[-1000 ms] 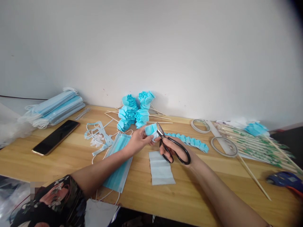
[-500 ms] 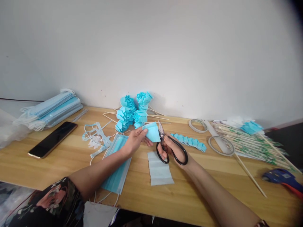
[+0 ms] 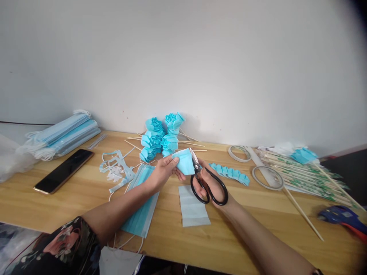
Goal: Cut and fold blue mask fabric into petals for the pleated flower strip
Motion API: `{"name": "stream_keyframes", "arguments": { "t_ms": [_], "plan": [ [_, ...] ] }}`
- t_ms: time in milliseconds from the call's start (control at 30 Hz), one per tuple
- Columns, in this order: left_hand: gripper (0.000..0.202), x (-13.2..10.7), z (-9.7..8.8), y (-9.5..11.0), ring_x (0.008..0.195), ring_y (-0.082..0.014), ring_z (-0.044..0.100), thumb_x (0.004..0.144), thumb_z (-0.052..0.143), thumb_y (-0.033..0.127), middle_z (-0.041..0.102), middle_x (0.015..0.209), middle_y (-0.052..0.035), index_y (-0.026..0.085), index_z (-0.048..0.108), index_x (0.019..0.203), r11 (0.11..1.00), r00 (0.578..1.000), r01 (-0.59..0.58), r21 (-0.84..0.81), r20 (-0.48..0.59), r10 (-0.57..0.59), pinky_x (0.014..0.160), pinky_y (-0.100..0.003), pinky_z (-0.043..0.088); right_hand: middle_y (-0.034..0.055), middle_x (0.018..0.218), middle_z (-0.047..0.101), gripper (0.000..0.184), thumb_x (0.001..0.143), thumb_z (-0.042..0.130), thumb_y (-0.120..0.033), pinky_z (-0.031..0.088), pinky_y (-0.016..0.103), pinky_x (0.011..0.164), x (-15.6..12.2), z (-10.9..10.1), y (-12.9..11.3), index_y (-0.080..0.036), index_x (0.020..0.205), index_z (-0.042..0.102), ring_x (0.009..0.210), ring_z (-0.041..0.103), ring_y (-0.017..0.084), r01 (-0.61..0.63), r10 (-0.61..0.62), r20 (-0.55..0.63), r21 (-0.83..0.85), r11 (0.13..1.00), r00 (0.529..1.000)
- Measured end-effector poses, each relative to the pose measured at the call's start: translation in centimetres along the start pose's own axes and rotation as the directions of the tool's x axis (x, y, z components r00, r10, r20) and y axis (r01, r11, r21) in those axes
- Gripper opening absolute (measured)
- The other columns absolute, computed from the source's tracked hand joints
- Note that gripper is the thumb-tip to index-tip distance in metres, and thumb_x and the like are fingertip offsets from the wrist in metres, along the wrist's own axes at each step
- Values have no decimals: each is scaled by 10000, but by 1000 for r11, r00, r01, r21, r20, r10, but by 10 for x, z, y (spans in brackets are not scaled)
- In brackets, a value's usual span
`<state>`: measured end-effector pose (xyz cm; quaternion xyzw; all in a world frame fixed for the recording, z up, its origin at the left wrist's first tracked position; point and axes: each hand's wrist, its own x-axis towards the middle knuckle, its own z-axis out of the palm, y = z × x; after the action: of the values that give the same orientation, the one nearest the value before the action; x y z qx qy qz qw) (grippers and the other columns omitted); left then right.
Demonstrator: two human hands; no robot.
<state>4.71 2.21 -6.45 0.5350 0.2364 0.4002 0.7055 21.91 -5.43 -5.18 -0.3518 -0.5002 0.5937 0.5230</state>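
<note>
My left hand [image 3: 166, 170] pinches a folded piece of light blue mask fabric [image 3: 185, 162] by its left side. In my right hand [image 3: 208, 179] is a pair of black-handled scissors [image 3: 218, 191], its blades at the fabric's right edge and nearly closed. Beneath the hands a pale blue rectangular sheet [image 3: 195, 212] lies flat on the wooden table. Under my left forearm rests a blue face mask [image 3: 140, 214] with white ear loops. A row of small cut blue pieces [image 3: 229, 172] lies beyond my right hand.
Blue fabric flowers [image 3: 155, 139] on sticks stand near the wall. Leftward are stacked masks [image 3: 65, 133], a phone [image 3: 64, 170] and cut scraps [image 3: 116, 168]. To the right lie tape rolls [image 3: 268, 187], wrapped sticks [image 3: 304, 173], a loose stick [image 3: 304, 214] and a blue glue gun [image 3: 342, 216].
The scissors' handles have come closer together and the blades have closed along the fabric's right edge. My left hand keeps its hold on the fabric.
</note>
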Motion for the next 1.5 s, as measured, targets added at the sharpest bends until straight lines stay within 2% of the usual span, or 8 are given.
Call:
{"name": "stream_keyframes", "arguments": {
  "t_ms": [600,767,933,1133,1267,1333,1400,1500],
  "plan": [
    [425,-2,1,7,490,-185,654,820,641,542,675,554,-60,128,574,753,999,999,-4,47,-37,5,513,-278,516,-106,484,459,599,867,589,-581,400,188,349,2,3,-3,-198,1310,465,307,299,51,-11,14,-46,61,998,999],
    [448,-3,3,8,477,-178,641,794,659,556,643,515,-48,126,572,704,998,998,10,64,-59,-6,501,-271,503,-107,470,418,659,834,584,-651,415,203,380,4,-3,-9,-212,1320,509,330,263,61,47,-40,-149,47,998,988],
    [453,-1,3,9,467,-165,623,773,667,569,649,530,-46,133,564,699,997,995,6,81,-101,2,512,-276,503,-92,479,412,812,778,493,-794,517,279,492,6,-10,-7,-202,1332,531,359,295,90,79,-72,-140,41,996,988],
    [405,-3,-1,11,368,-104,489,833,596,537,590,443,0,162,538,691,935,995,20,354,-98,16,417,-209,370,-51,641,493,815,726,519,-820,565,371,731,7,-8,-17,-254,1312,528,504,435,123,72,-70,-57,39,997,996],
    [388,-6,-3,17,343,-63,384,874,559,493,478,383,52,162,553,672,856,996,19,517,-84,29,404,-182,268,-51,683,481,601,832,569,-643,524,294,617,-1,-2,-30,-242,1276,514,520,442,107,25,-46,-101,-193,981,994],
    [390,-7,-3,20,356,-60,378,865,573,480,465,390,51,161,559,641,840,1000,25,543,-14,-21,407,-182,257,-32,734,527,526,855,585,-564,462,258,546,-13,-3,-40,-234,1258,509,552,476,114,-24,-8,-81,-390,921,997],
    [389,-7,-3,20,364,-61,369,834,615,463,445,393,50,162,557,594,830,987,28,557,115,-110,404,-185,243,-14,773,579,451,865,607,-460,447,261,578,-34,-8,-51,-236,1247,520,620,528,136,-54,27,-53,-608,792,998],
    [324,-8,-1,19,373,-67,355,802,656,435,442,421,48,164,634,626,818,924,62,572,278,-264,396,-193,242,25,892,669,370,856,598,-297,460,301,663,-77,-25,-65,-263,1224,564,753,614,195,-105,67,-86,-922,373,994]
  ]
}}
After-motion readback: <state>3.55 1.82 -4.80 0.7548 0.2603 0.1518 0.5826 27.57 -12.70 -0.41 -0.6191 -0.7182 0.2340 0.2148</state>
